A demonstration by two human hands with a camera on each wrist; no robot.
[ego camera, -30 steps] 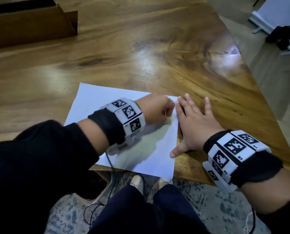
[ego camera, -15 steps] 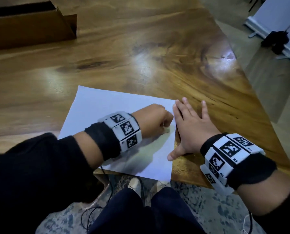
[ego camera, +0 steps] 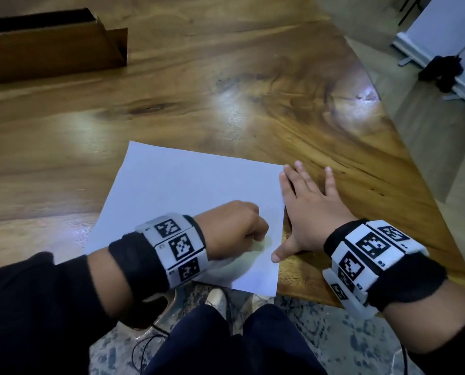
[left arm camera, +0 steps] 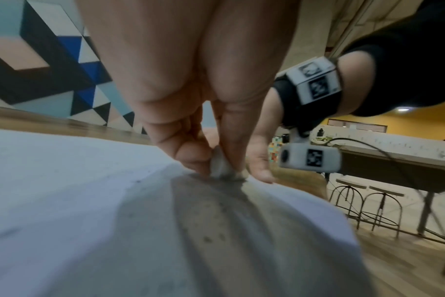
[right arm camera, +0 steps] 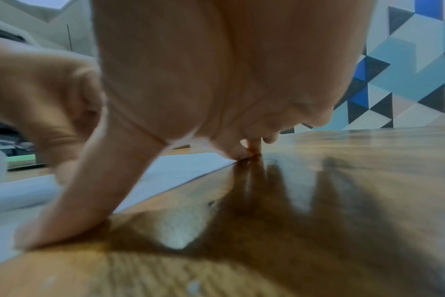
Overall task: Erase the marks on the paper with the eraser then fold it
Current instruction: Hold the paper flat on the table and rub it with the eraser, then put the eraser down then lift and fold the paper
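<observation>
Left wrist view: small white eraser [left arm camera: 220,164], grey-smudged tip pressed on paper [left arm camera: 89,201].

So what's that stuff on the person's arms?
Both arms wear black sleeves. Each wrist has a black cuff with white blocks printed with black square codes: left band, right band. A small white camera box hangs under the right wrist.

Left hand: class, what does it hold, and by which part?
The left hand pinches a small white eraser by its upper part, its lower end on the paper.
</observation>
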